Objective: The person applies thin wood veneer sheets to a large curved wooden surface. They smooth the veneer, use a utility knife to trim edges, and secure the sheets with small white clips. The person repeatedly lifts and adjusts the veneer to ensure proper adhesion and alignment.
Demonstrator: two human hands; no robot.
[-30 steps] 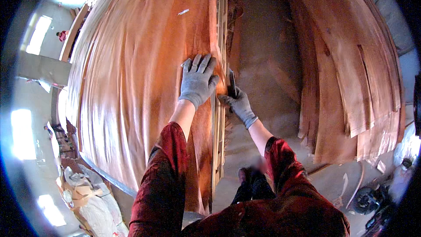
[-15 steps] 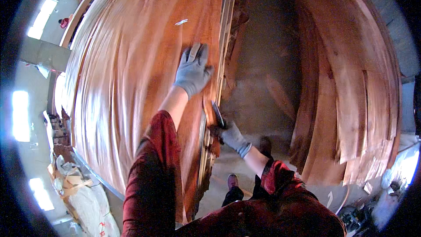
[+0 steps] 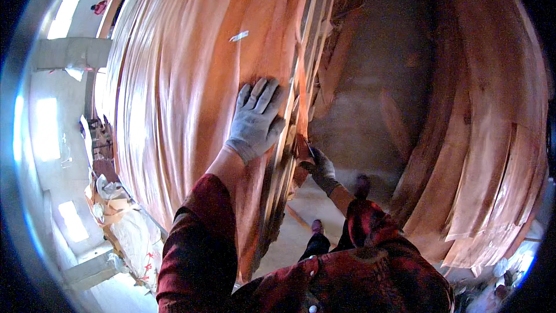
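My left hand [image 3: 255,122], in a grey glove, lies flat with fingers spread on the reddish-brown wood veneer sheet [image 3: 197,81], near its right edge. Below and to the right, my gloved right hand [image 3: 322,169] is closed around a knife [image 3: 312,152], of which only a small part shows. A narrow veneer strip [image 3: 302,90] runs loose along the stack's edge [image 3: 315,41], and its lower end reaches my right hand. Whether the fingers also pinch the strip cannot be made out. A small pale tape piece [image 3: 238,36] sits on the sheet beyond my left hand.
Another veneer stack [image 3: 475,168] with ragged, overhanging ends stands on the right. Between the stacks runs a grey floor aisle [image 3: 370,116], where my shoe [image 3: 317,227] shows. At the lower left lie crumpled plastic and scraps [image 3: 130,229]. A distant person [image 3: 99,7] is at the far left.
A strip along the sheet's edge has come loose and now hangs beside the stack. My right hand has shifted with the knife, away from the edge. My left hand stays flat on the sheet.
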